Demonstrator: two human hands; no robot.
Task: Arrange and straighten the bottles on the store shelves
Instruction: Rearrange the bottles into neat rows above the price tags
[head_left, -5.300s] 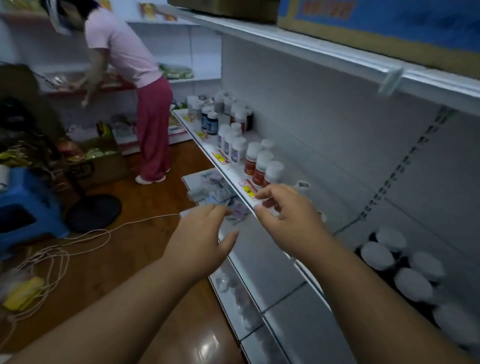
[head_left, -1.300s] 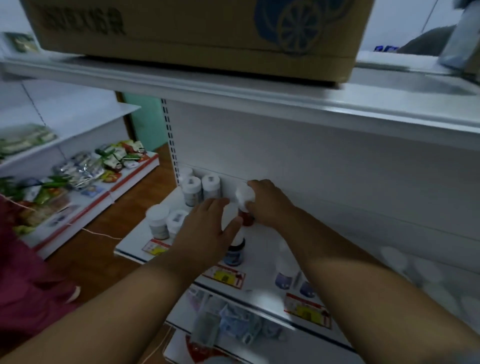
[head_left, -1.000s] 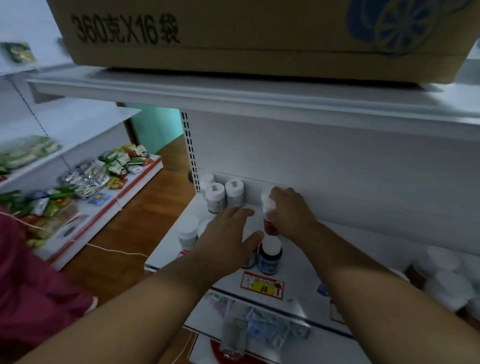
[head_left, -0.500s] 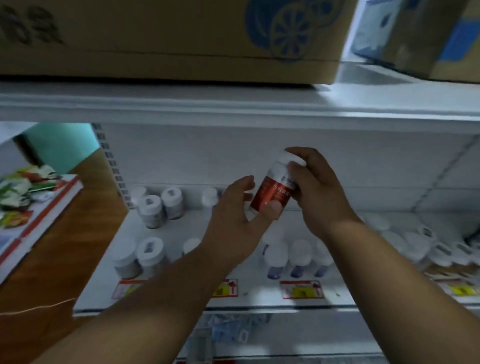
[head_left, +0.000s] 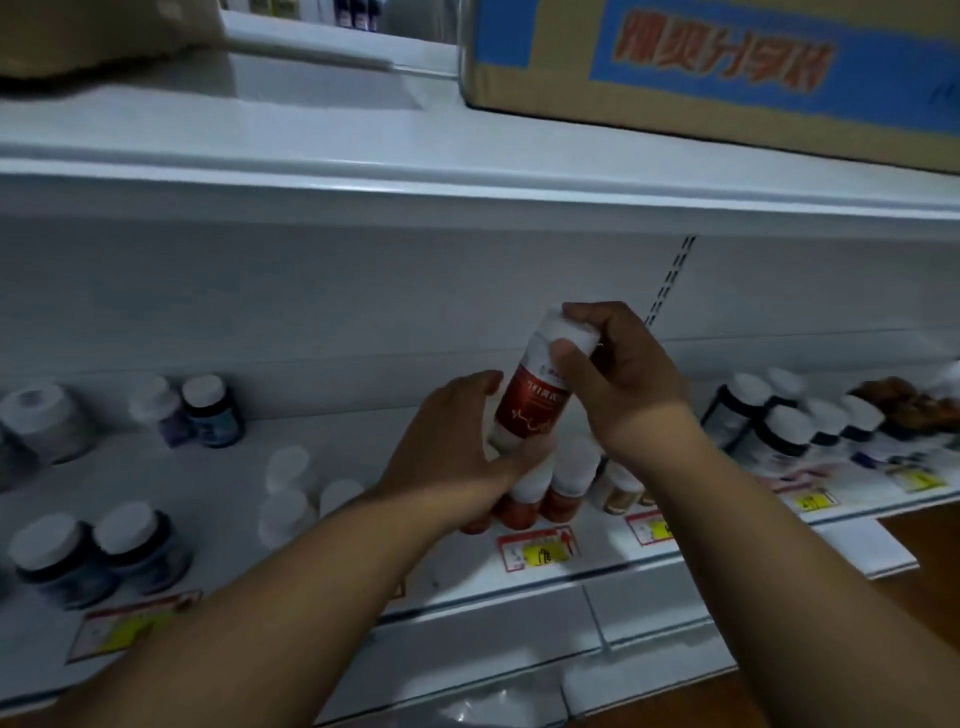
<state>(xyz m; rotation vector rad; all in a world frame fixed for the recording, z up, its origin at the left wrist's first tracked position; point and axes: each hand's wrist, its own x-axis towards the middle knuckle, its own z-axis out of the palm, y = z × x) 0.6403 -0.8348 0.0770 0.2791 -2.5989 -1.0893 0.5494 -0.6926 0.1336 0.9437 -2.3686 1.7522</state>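
view swung right, red bottle (head_left: 535, 402) in both hands' grip

Dim, bluish light — edges blurred, wide-angle bend, soft focus throughout.

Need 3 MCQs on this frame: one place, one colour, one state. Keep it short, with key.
1. Where is the red-label bottle?
A. Standing on the shelf
B. Held above the shelf in both hands
C. On top of the cardboard box

2. What colour is the held bottle's cap?
A. White
B. Blue
C. Black

3. How does the held bottle sit?
A. Upright
B. Upside down
C. Tilted, cap end up and to the right

Key:
1 B: the left hand holds its base and the right hand grips its cap end, clear of the shelf.
2 A: the cap showing between the right fingers is white.
3 C: the base points down-left and the cap up-right.
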